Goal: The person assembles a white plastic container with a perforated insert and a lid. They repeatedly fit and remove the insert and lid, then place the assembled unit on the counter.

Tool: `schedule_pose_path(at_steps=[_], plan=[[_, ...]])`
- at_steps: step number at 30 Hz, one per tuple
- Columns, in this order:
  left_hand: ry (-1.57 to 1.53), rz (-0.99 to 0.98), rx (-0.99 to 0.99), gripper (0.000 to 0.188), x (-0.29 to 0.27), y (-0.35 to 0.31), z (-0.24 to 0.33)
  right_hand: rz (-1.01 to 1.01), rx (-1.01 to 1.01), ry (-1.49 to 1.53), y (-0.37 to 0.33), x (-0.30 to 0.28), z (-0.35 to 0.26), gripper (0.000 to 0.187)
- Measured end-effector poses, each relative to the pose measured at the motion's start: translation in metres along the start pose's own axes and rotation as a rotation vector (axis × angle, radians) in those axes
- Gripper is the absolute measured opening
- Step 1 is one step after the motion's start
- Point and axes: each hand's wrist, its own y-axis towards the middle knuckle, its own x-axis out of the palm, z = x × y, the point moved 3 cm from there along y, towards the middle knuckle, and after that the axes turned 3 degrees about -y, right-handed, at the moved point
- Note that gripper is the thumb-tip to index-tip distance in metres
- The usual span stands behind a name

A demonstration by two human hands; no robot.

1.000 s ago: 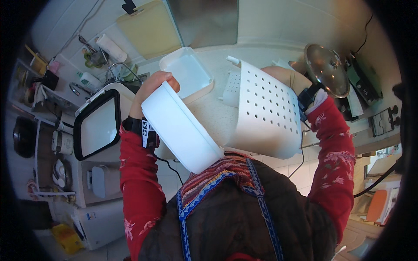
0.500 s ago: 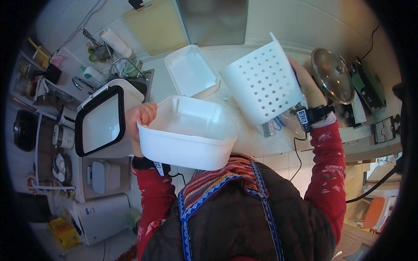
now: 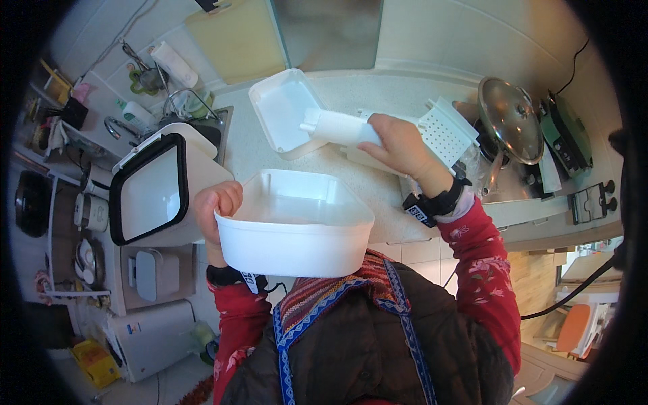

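Note:
My left hand (image 3: 219, 206) grips the left rim of a deep white plastic bin (image 3: 297, 246), its open top facing up, held in front of my body. Over the counter, my right hand (image 3: 403, 148) is closed round the right end of a smooth white cylinder-like piece (image 3: 341, 128) with small pegs at its left end. That piece partly covers a shallow white tray (image 3: 277, 108). A white perforated basket (image 3: 449, 131) rests on the counter beyond my right wrist; the forearm and hand hide part of it.
A pale bin with a black rim (image 3: 179, 196) stands at the left, near the sink (image 3: 223, 125) and tap. At the right, a glass-lidded pan (image 3: 513, 118) sits beside a green appliance (image 3: 567, 135). Two boards (image 3: 327, 34) lean on the back wall.
The perforated basket, earlier raised by my right hand, now rests on the counter at the right. My right hand has moved left and holds the white cylinder-like piece. My left hand keeps its grip.

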Motion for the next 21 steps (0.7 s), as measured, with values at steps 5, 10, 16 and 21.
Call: schedule_pose_path(at_steps=[5, 10, 16, 21], plan=[[0.083, -0.034, -0.01, 0.041, 0.003, -0.006, 0.009, 0.05, -0.188, -0.116, -0.003, 0.03, 0.002, 0.017], [0.161, -0.028, -0.019, 0.041, 0.006, -0.013, 0.016, -0.02, -0.206, -0.357, -0.003, 0.07, 0.044, 0.008], [0.213, -0.075, -0.03, 0.039, 0.014, -0.014, 0.019, -0.053, -0.112, -0.406, -0.001, 0.099, 0.085, 0.009], [0.255, -0.079, -0.116, 0.038, 0.022, -0.004, 0.019, -0.002, -0.092, -0.273, 0.002, 0.092, 0.072, 0.017]])
